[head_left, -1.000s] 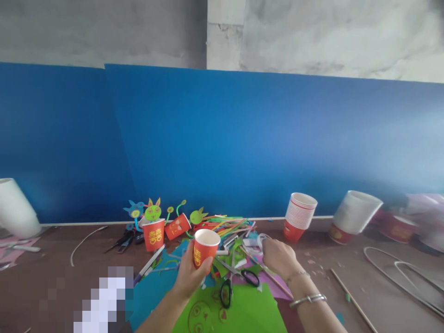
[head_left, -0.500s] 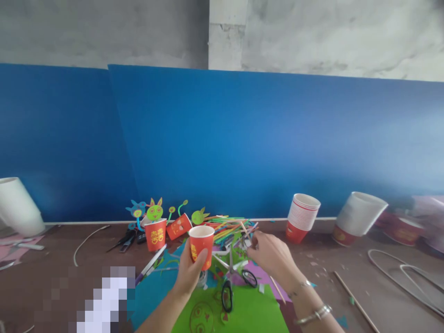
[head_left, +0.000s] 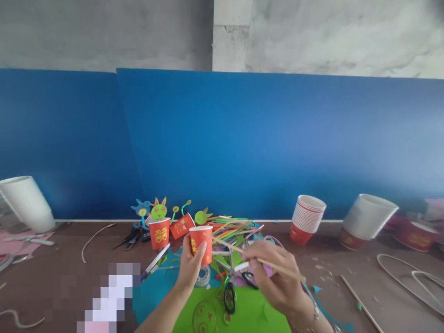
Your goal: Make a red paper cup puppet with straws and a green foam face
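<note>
My left hand (head_left: 187, 270) is wrapped round a red paper cup (head_left: 205, 243) with gold lettering, held upright with its mouth up. Pinched in my right hand (head_left: 277, 273) is a thin wooden stick (head_left: 284, 270). Its tip points left and meets the cup's upper side in the view; whether it touches, I cannot tell. Black-handled scissors (head_left: 229, 296) lie between my hands, and a tape roll (head_left: 204, 276) sits beneath the cup. Under them is a green sheet (head_left: 249, 314) with a drawn face, overlapping a blue sheet (head_left: 152, 296).
Colored straws (head_left: 236, 229) are heaped behind the cup. A red cup with paper animal figures (head_left: 160, 233) stands to the left, beside a tipped cup (head_left: 182, 225). Stacked cups (head_left: 308, 217) stand right, near another wooden stick (head_left: 359, 300) and a cable (head_left: 398, 273).
My right hand has come down and nearer from the straw pile, now with the wooden stick slanting toward the cup. My left hand keeps hold of the cup. The view has shifted slightly.
</note>
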A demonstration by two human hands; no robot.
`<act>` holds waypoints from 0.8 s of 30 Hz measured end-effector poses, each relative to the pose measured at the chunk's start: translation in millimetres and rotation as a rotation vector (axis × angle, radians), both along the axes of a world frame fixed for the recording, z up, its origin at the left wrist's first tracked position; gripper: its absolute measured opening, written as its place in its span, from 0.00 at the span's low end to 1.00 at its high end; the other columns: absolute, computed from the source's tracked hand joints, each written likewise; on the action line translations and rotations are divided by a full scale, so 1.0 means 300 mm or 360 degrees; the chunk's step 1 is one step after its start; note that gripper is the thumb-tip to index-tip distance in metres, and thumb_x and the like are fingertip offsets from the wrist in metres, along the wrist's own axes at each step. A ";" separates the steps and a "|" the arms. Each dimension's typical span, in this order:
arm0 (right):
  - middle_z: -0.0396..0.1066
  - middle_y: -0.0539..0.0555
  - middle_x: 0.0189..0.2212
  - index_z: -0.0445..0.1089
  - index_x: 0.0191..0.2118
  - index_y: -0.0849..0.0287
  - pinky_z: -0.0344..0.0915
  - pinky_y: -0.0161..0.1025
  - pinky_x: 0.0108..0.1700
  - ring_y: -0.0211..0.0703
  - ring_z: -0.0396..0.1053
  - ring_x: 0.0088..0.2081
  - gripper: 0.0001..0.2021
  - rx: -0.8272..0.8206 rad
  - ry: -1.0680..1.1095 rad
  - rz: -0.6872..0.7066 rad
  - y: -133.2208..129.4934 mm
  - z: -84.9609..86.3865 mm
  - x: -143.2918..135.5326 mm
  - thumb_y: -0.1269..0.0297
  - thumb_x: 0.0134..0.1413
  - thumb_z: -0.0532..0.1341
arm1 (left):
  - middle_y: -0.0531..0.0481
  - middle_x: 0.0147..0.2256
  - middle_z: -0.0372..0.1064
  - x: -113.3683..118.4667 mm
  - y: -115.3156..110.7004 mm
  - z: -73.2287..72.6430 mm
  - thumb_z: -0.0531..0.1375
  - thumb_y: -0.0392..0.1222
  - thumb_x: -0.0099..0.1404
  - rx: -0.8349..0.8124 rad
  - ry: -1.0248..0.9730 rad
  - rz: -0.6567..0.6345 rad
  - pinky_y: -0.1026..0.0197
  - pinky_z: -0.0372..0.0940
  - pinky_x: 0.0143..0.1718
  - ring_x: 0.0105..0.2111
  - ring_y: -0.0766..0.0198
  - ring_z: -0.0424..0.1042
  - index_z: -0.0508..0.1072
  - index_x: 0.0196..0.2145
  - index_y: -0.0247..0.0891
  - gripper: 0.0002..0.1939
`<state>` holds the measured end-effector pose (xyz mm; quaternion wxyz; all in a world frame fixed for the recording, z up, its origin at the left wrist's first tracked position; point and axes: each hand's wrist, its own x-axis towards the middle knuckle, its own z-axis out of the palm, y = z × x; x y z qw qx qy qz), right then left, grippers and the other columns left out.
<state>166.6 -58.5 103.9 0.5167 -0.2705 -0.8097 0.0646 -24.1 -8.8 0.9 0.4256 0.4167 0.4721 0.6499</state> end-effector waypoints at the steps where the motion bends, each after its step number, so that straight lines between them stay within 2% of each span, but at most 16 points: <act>1: 0.69 0.49 0.24 0.66 0.34 0.56 0.61 0.35 0.28 0.37 0.65 0.25 0.10 0.0003 -0.0027 0.0017 -0.003 0.000 -0.008 0.77 0.53 0.53 | 0.46 0.36 0.72 0.001 -0.001 0.003 0.62 0.54 0.54 0.0009 0.0006 0.0001 0.60 0.67 0.31 0.33 0.57 0.72 0.65 0.46 0.38 0.26; 8: 0.70 0.50 0.24 0.66 0.34 0.56 0.60 0.36 0.28 0.38 0.65 0.25 0.09 -0.0044 -0.0113 0.0033 -0.007 -0.015 -0.022 0.77 0.52 0.53 | 0.46 0.37 0.71 -0.005 -0.002 0.007 0.62 0.53 0.55 0.0027 0.0012 -0.0043 0.60 0.67 0.31 0.33 0.58 0.73 0.64 0.47 0.38 0.26; 11: 0.70 0.50 0.24 0.68 0.33 0.57 0.60 0.35 0.27 0.38 0.65 0.24 0.09 -0.0139 0.0002 0.0041 -0.010 -0.016 -0.023 0.75 0.54 0.54 | 0.45 0.39 0.71 -0.011 0.003 -0.004 0.62 0.53 0.55 0.0027 0.0026 -0.0099 0.59 0.68 0.33 0.35 0.57 0.73 0.62 0.49 0.39 0.27; 15: 0.71 0.52 0.25 0.70 0.33 0.57 0.60 0.33 0.23 0.37 0.64 0.23 0.09 -0.0647 0.0698 -0.0098 0.020 -0.008 -0.010 0.61 0.60 0.55 | 0.41 0.46 0.70 -0.021 -0.005 -0.009 0.62 0.53 0.55 0.0054 0.0021 -0.0243 0.57 0.67 0.42 0.44 0.53 0.71 0.62 0.51 0.38 0.30; 18: 0.70 0.50 0.23 0.68 0.32 0.57 0.59 0.33 0.22 0.37 0.63 0.22 0.15 -0.0926 0.1216 -0.0318 0.074 -0.007 0.020 0.49 0.55 0.59 | 0.41 0.49 0.69 -0.020 -0.029 -0.004 0.62 0.55 0.55 0.0026 -0.0020 -0.0407 0.56 0.66 0.45 0.47 0.52 0.70 0.62 0.53 0.40 0.32; 20: 0.70 0.50 0.22 0.68 0.31 0.57 0.58 0.32 0.21 0.37 0.63 0.22 0.16 -0.1084 0.1307 -0.0358 0.112 -0.020 0.042 0.47 0.50 0.62 | 0.41 0.50 0.69 -0.014 -0.046 0.000 0.62 0.57 0.55 -0.0032 -0.0091 -0.0500 0.56 0.66 0.45 0.47 0.52 0.69 0.59 0.56 0.42 0.35; 24: 0.69 0.49 0.20 0.69 0.28 0.60 0.57 0.31 0.20 0.35 0.62 0.21 0.17 -0.1497 0.1379 -0.0160 0.169 -0.072 0.064 0.49 0.42 0.67 | 0.41 0.49 0.69 -0.005 -0.056 0.001 0.66 0.58 0.48 0.0019 -0.0169 -0.0690 0.55 0.67 0.42 0.44 0.50 0.71 0.59 0.55 0.42 0.40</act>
